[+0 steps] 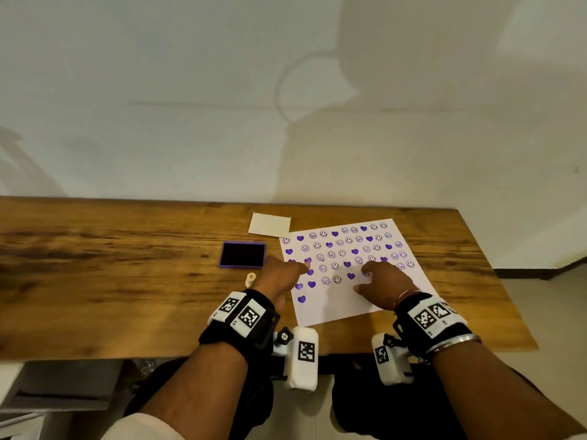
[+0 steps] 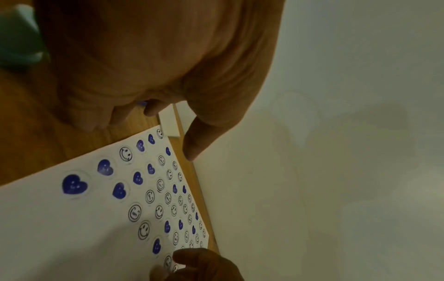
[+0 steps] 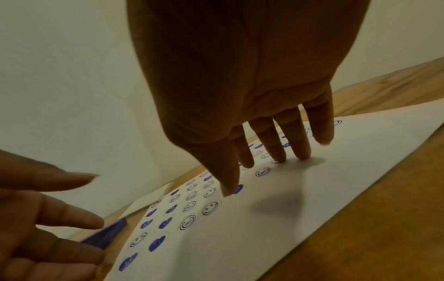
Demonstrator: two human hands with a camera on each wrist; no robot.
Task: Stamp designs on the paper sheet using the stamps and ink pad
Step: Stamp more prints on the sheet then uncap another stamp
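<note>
A white paper sheet [image 1: 346, 300] covered with purple hearts and smiley prints lies on the wooden table [image 1: 111, 281]. My right hand [image 1: 382, 282] rests on the sheet with straight fingers [image 3: 301, 144] pressing down. My left hand [image 1: 279, 274] hovers open at the sheet's left edge, fingers [image 3: 67, 218] spread and holding nothing. The open purple ink pad [image 1: 243, 254] sits left of the sheet. A small cream stamp [image 1: 251, 278] lies on the table just left of my left hand.
A blank cream card [image 1: 270, 224] lies at the sheet's far left corner, near the wall [image 1: 286, 106]. The table's right edge falls off past the sheet. Bare wood stretches to the left.
</note>
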